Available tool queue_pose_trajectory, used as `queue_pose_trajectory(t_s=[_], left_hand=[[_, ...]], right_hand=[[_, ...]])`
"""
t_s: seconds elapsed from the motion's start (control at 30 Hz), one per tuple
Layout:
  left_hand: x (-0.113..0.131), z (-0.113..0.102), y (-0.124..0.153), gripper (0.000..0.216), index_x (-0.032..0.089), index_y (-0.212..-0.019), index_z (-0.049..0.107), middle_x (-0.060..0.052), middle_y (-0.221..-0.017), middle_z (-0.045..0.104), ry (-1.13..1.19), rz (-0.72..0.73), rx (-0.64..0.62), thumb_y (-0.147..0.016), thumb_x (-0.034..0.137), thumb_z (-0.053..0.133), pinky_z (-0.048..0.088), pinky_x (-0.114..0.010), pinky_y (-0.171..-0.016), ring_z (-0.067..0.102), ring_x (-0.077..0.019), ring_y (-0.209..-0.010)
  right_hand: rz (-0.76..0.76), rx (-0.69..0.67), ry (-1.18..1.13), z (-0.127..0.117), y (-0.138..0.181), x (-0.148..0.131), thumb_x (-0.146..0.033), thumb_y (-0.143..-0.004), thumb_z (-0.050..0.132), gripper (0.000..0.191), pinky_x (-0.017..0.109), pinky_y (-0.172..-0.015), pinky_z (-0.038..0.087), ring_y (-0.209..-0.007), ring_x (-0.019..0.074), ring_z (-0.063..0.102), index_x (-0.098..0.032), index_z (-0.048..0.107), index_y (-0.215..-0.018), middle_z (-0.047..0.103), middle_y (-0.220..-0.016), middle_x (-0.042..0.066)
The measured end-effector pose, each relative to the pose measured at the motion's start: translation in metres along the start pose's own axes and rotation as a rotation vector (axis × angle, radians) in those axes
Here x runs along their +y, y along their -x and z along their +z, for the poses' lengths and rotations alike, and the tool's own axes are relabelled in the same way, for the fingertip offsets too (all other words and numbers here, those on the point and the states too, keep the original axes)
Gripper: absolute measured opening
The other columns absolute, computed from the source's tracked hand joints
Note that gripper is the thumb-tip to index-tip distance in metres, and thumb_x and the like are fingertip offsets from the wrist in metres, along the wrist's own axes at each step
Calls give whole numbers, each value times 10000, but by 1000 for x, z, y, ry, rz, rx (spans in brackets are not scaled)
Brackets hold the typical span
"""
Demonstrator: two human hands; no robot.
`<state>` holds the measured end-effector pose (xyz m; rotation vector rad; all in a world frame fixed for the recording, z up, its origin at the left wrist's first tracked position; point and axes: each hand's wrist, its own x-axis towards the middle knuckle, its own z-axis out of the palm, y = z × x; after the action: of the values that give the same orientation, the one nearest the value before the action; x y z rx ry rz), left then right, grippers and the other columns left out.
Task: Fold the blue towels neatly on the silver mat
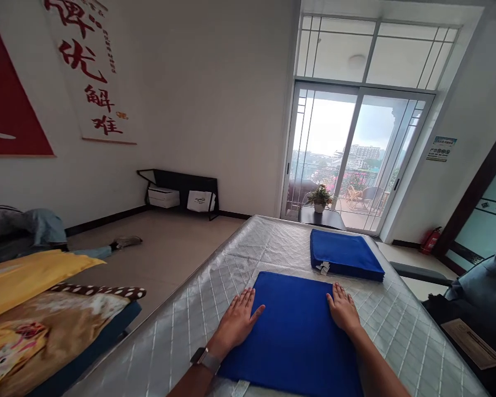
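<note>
A flat blue fabric piece (297, 331), roughly square, lies in front of me on a bed-like surface with a silver quilted cover (190, 309). My left hand (240, 317) rests flat along its left edge, fingers stretched out and thumb on the fabric. On the opposite edge lies my right hand (344, 307), also flat with fingers extended. A small pale tag shows under the piece's near edge. Just beyond, to the right, sits a neat stack of similar blue pieces (345, 251), with a white tag at its near left corner.
Bedding with a yellow cloth (33, 275) is at the left, and a person (37, 229) is low to the floor behind it. A potted plant (320, 197) stands on a small table beyond the far end. Dark bags (450, 320) are at the right.
</note>
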<state>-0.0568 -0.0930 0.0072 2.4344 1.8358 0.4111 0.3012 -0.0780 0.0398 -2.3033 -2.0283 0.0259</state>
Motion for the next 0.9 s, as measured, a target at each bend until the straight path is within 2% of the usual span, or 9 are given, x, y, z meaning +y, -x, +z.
queue_pose_trajectory(t_s=[0.13, 0.3, 0.43, 0.53, 0.63, 0.77, 0.83, 0.9], left_hand=[[1, -1, -2, 839, 112, -1579, 302, -144, -1645, 280, 17, -17, -34, -997, 701, 169, 243, -502, -1252, 271, -290, -1529], [2, -5, -4, 856, 104, -1587, 280, -125, -1657, 259, 25, -47, -78, -992, 708, 163, 199, -489, -1269, 242, -274, -1540], [3, -7, -4, 839, 107, -1574, 334, -148, -1633, 330, 26, -42, -33, -997, 698, 187, 216, -524, -1258, 278, -291, -1528], [17, -11, -4, 809, 136, -1569, 357, -148, -1634, 345, 82, -40, 39, -996, 695, 240, 209, -538, -1257, 287, -297, -1525], [51, -16, -7, 755, 201, -1577, 346, -99, -1658, 325, 273, 40, 44, -997, 681, 299, 236, -500, -1257, 287, -274, -1527], [123, -11, -26, 645, 298, -1578, 329, -31, -1646, 369, 681, 200, -70, -1020, 622, 319, 295, -419, -1242, 332, -219, -1510], [165, -2, -44, 634, 279, -1557, 376, -53, -1622, 410, 848, 236, -68, -1020, 614, 329, 330, -409, -1226, 385, -227, -1482], [203, 11, -65, 660, 231, -1548, 395, -89, -1613, 419, 945, 275, -33, -1016, 617, 331, 308, -417, -1237, 383, -242, -1482]], right_hand=[[25, -6, -30, 18, -5, 9, -440, -1041, 181, 660, 383, -1255, 63, -1553, 179, 145, -109, 172, -1612, 164, -1688, 62], [22, 7, -57, 22, -8, 13, -438, -1033, 167, 662, 375, -1256, 42, -1553, 172, 146, -121, 180, -1613, 175, -1685, 42], [19, 25, -81, 25, -10, 14, -415, -1028, 189, 656, 381, -1253, 52, -1550, 183, 165, -112, 195, -1611, 202, -1677, 70], [14, 41, -99, 28, -10, 15, -389, -1026, 209, 646, 390, -1252, 60, -1549, 190, 172, -102, 218, -1605, 213, -1673, 87], [6, 56, -104, 29, -9, 15, -369, -1027, 208, 636, 399, -1251, 69, -1546, 202, 187, -93, 236, -1599, 199, -1674, 94], [6, 70, -111, 26, -7, 15, -374, -1030, 226, 632, 417, -1251, 89, -1543, 219, 202, -110, 227, -1604, 206, -1672, 97], [3, 70, -104, 24, -6, 15, -372, -1030, 236, 628, 429, -1249, 110, -1541, 228, 209, -115, 230, -1604, 225, -1667, 104], [-15, 68, -81, 23, -4, 17, -327, -1025, 244, 609, 440, -1245, 140, -1537, 235, 223, -132, 248, -1602, 228, -1667, 100]])
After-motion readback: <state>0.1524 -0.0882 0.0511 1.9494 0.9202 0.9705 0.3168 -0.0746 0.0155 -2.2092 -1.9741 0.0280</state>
